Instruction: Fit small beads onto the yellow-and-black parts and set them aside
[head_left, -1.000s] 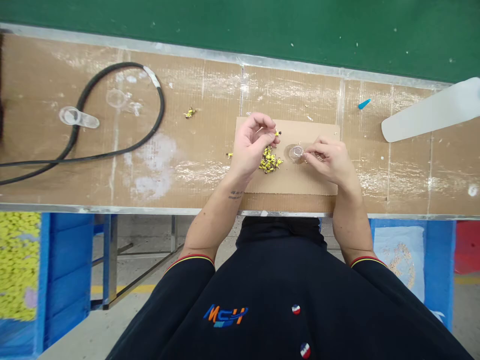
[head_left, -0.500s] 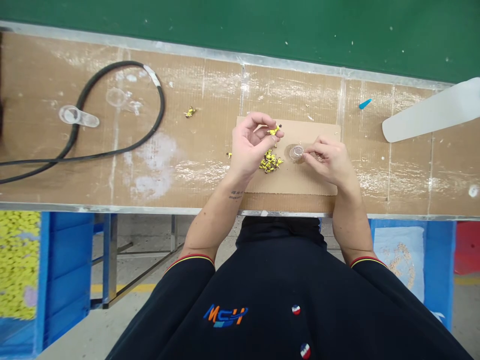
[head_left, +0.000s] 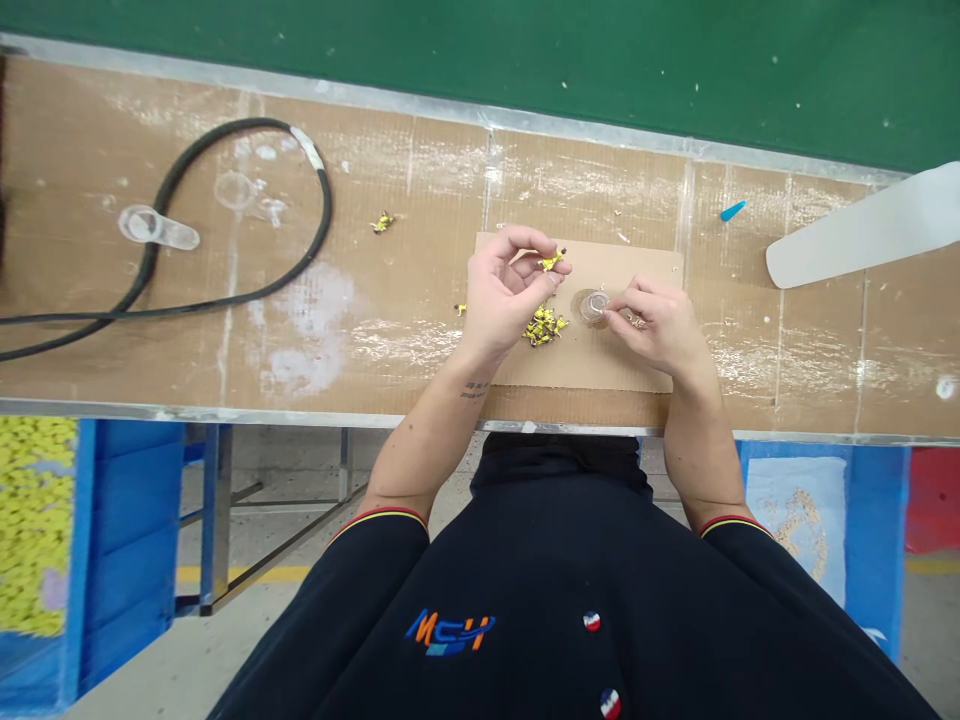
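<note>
Between the thumb and fingers of my left hand is a small yellow figure with dark ends, held above a cardboard sheet. Below that hand lies a pile of similar yellow figures, partly covered by it. My right hand is closed in a pinch, its fingertips at the right rim of a small clear cup. Whether they grip the rim or some tiny piece is hidden. Small pale bits show under the right fingers.
A black cable loops at the left near a clear plastic piece. One more yellow figure lies apart. At the right are a blue tip and a large white cylinder-like object. Blue bins stand below the table edge.
The figure in my left hand has turned slightly and shows more of itself. My right hand stays at the cup's rim. The whole view has shifted a little.
</note>
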